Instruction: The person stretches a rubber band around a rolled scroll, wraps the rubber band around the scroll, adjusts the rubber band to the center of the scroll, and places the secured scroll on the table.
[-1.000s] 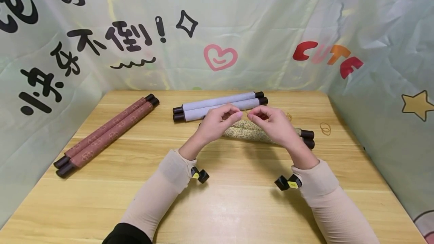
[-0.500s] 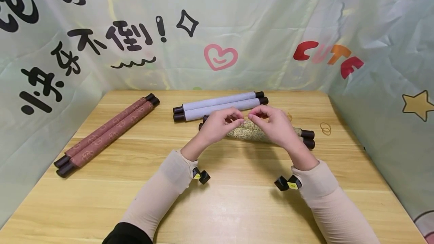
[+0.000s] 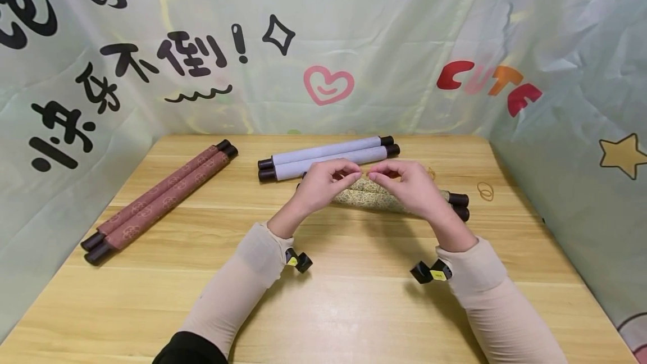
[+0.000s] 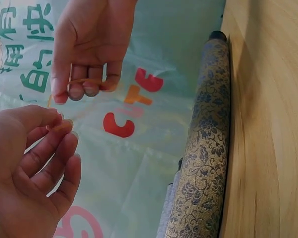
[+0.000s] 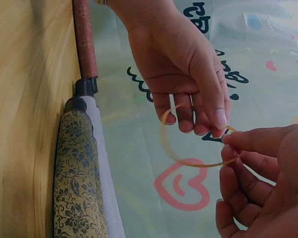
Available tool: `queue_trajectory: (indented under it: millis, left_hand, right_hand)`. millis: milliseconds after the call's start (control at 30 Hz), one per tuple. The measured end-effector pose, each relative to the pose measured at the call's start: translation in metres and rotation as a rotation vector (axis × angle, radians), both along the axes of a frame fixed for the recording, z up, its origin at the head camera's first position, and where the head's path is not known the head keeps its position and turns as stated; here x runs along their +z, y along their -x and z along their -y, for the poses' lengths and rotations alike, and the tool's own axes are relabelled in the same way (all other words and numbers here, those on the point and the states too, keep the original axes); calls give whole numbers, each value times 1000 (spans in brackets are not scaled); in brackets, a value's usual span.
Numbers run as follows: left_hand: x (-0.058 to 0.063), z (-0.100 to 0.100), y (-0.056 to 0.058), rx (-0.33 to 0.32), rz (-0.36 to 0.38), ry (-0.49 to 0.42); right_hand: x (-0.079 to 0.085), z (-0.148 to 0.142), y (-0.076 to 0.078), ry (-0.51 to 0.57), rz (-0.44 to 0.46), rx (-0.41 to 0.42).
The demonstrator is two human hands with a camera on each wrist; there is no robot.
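Note:
A thin orange rubber band [image 5: 193, 165] is held between both hands, over a gold scroll [image 3: 366, 200] with a dark flower pattern and black rod ends. My left hand [image 3: 323, 183] pinches the band between thumb and forefinger. From the other side my right hand [image 3: 411, 187] pinches it too, fingertips close to the left ones. In the right wrist view the band hangs in a wide loop that reaches the far fingers of the left hand [image 5: 176, 59]. The hands and forearms cover parts of the gold scroll in the head view.
Behind the gold scroll lies a pale lavender scroll [image 3: 328, 159]. A dark red scroll [image 3: 164, 201] lies slantwise at the left of the wooden table [image 3: 333, 308]. Loose rubber bands [image 3: 485, 191] lie at the right. A printed cloth [image 3: 394, 72] encloses the back and sides.
The left hand shifted slightly right and then back; the fingertips of both hands stay close together. The scrolls and the loose bands have not moved.

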State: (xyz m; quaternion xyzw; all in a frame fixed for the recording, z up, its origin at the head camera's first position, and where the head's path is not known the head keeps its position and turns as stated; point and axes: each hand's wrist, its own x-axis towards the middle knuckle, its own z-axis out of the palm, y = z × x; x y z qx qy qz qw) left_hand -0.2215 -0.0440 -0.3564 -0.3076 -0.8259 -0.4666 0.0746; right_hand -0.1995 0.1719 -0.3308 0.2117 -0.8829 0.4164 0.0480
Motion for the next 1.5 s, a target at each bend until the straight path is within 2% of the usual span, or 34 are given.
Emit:
queue_trajectory:
  millis: [400, 633, 800, 1067, 1367, 1500]
  left_hand:
    - [-1, -2, 0, -14, -16, -1]
    - [-4, -8, -1, -40, -14, 6]
    - [-2, -13, 2, -48, -8, 32]
    - [1, -21, 9, -65, -19, 54]
    - [-1, -34, 16, -70, -32, 97]
    - [-2, -42, 19, -102, -13, 119]
  right_hand:
    - [4, -5, -4, 80, 20, -17]
    - [3, -11, -6, 123, -37, -63]
    - [7, -18, -8, 103, -72, -103]
    - [17, -29, -8, 51, -116, -82]
    - [21, -46, -7, 0, -150, -123]
    - [21, -54, -8, -28, -159, -149]
